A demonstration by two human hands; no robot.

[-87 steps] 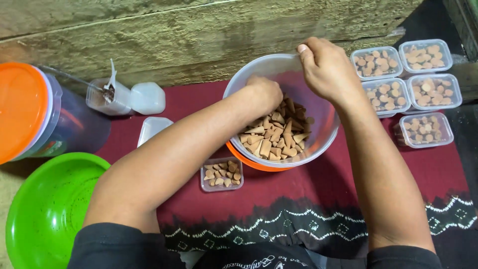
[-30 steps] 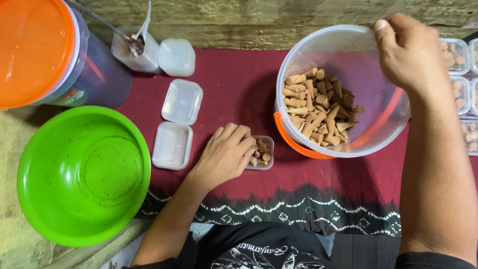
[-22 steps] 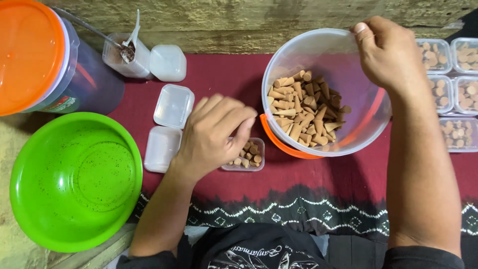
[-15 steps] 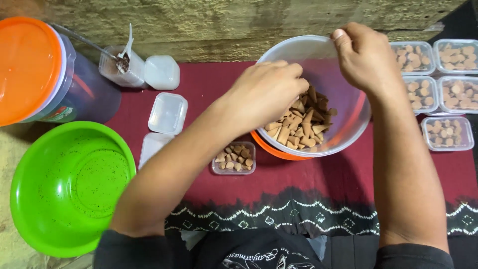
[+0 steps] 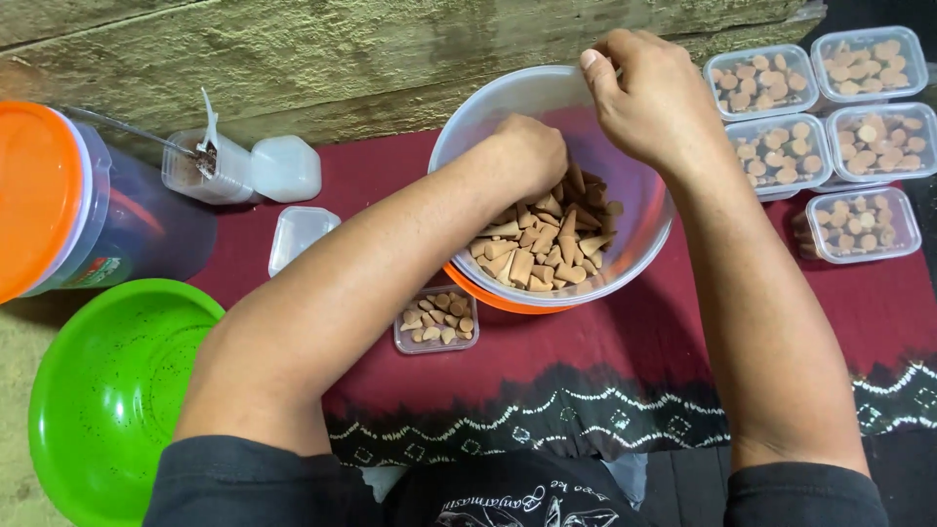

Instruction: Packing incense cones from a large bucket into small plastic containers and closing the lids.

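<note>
The right hand (image 5: 654,98) pinches the far rim of the clear tub (image 5: 644,229); the left hand (image 5: 527,156) is closed among light, brittle-looking brown cones (image 5: 537,249), probably best scooped loosely.

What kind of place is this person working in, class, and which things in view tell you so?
Probably a small home packing spot, not a factory: a clear tub of tan cone-shaped pieces, filled small lidded boxes stacked at the right, and a dark red patterned cloth beside a rough wooden beam.
</note>
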